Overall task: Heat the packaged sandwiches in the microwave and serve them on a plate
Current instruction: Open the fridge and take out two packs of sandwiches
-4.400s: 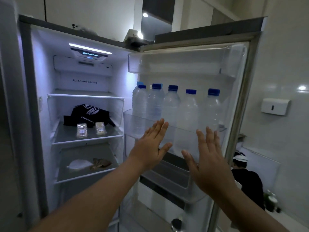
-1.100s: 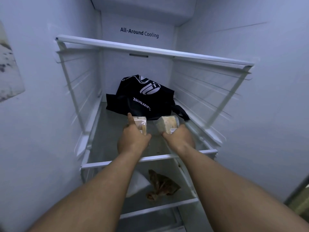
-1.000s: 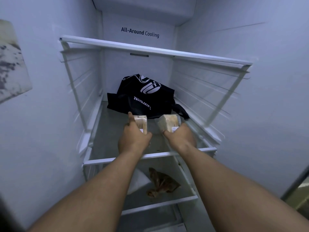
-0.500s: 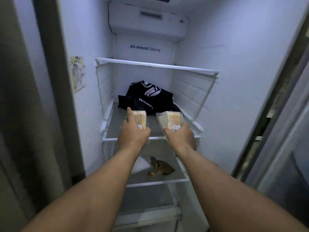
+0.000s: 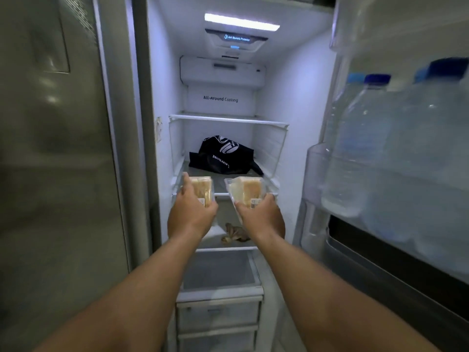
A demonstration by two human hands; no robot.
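Note:
Two packaged sandwiches in clear wrap are held up in front of the open fridge. My left hand (image 5: 190,214) grips the left sandwich (image 5: 203,188), thumb along its left side. My right hand (image 5: 261,217) grips the right sandwich (image 5: 245,190) from below; a barcode label shows on its lower corner. Both packs hang just in front of the middle glass shelf (image 5: 223,175), off its surface. No microwave or plate is in view.
A black bag (image 5: 224,157) lies at the back of the middle shelf. A brown crumpled item (image 5: 234,233) sits on the shelf below, drawers under it. The open door at right carries several water bottles (image 5: 375,148). The closed freezer door (image 5: 55,161) fills the left.
Both hands have lifted the sandwiches off the middle shelf and drawn them back out of the fridge. The view has pulled back, so the door and its bottles show again.

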